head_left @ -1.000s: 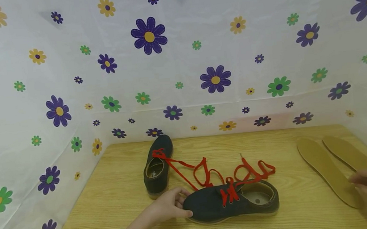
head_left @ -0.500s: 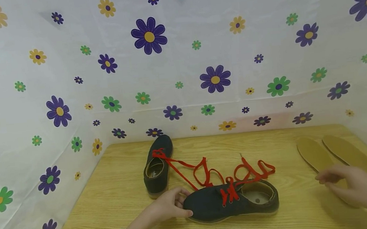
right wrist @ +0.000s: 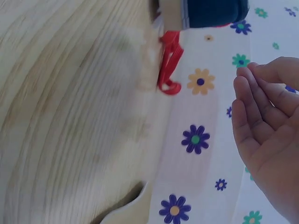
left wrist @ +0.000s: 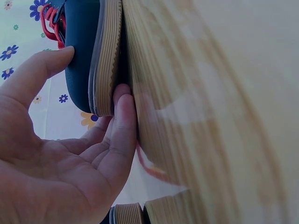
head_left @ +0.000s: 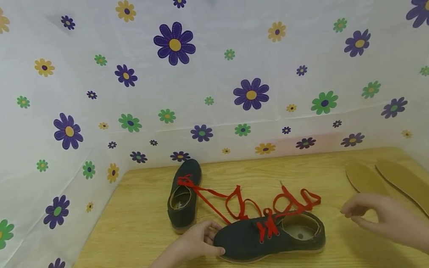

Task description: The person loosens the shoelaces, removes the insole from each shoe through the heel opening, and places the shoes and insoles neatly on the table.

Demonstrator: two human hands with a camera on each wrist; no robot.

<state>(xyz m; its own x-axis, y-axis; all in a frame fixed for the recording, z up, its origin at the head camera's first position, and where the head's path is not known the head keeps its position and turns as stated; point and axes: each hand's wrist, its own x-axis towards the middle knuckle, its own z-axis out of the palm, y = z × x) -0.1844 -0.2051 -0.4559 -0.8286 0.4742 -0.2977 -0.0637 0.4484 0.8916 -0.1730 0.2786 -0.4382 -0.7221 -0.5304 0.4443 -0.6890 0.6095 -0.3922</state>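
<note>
My left hand [head_left: 195, 243] pinches the rounded toe of a dark navy shoe [head_left: 241, 241] lying sideways on the table, opening to the right. In the left wrist view, the thumb presses the upper while fingers [left wrist: 125, 109] reach under the ribbed sole. Red laces [head_left: 271, 226] cross the shoe and trail loosely behind it. To the right of its heel, my right hand [head_left: 384, 219] hovers with relaxed fingers and holds nothing. Part of one tan insole [head_left: 364, 175] is hidden behind that hand; another insole [head_left: 414, 189] lies to its right.
A second navy shoe [head_left: 185, 215] stands behind my left hand, its toe pointing to the back; its red lace stretches toward the first shoe. The wooden table [head_left: 123, 227] ends at a white flowered sheet [head_left: 209, 75] hanging at the back and sides.
My right hand has moved left, from over the insoles toward the shoe's heel. The left hand and both shoes have stayed in place.
</note>
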